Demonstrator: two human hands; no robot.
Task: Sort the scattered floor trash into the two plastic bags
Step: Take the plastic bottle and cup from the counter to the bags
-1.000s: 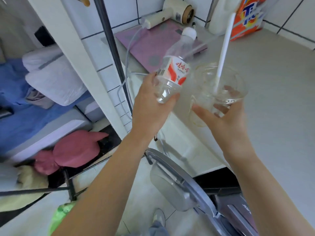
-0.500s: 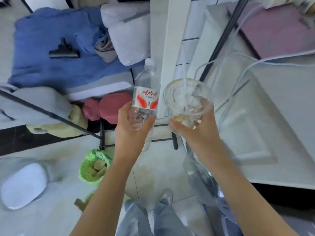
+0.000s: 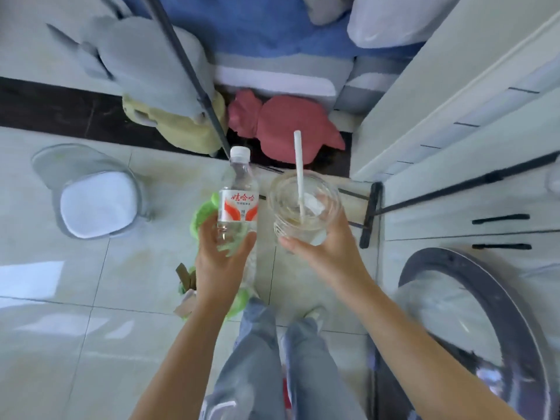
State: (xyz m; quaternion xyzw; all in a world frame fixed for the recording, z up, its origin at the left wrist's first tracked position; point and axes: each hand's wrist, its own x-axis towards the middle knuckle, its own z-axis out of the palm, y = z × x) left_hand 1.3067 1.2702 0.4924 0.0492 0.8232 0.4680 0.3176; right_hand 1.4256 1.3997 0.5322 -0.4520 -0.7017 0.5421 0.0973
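Far left on the pale tiled floor [image 3: 91,344]: an upturned translucent grey plastic stool with a white seat pad [image 3: 94,204], lying on its side. Above it, a dark threshold strip, then a grey plush toy [image 3: 145,62] over a pale yellow plush [image 3: 181,128], with a dark metal rack pole [image 3: 188,71] crossing both.

Centre-left: our left hand [image 3: 222,259] grips the base of a clear plastic water bottle with a white cap and red-and-white label [image 3: 239,201], held upright with cap pointing away from us. Directly under that hand sits a bright green plastic bag [image 3: 201,213] on the floor, mouth open, with brown cardboard scraps [image 3: 186,275] at its near edge. A second green patch shows beside our forearm [image 3: 239,301]; we cannot tell if it's a separate bag.

Centre: a red plush toy [image 3: 288,125] lies on the floor against the blue bedding [image 3: 257,28].

Centre-right: our right hand [image 3: 330,253] holds a clear plastic cup [image 3: 304,207] from below, fingers wrapped round the wall. A white straw [image 3: 299,165] stands in it, along with a crumpled white scrap. Bottle and cup are just beside each other, not touching.

Below: our grey jeans and shoes [image 3: 315,313].

Right: white cabinet [image 3: 454,116], then an open front-loader washing machine door [image 3: 485,313].
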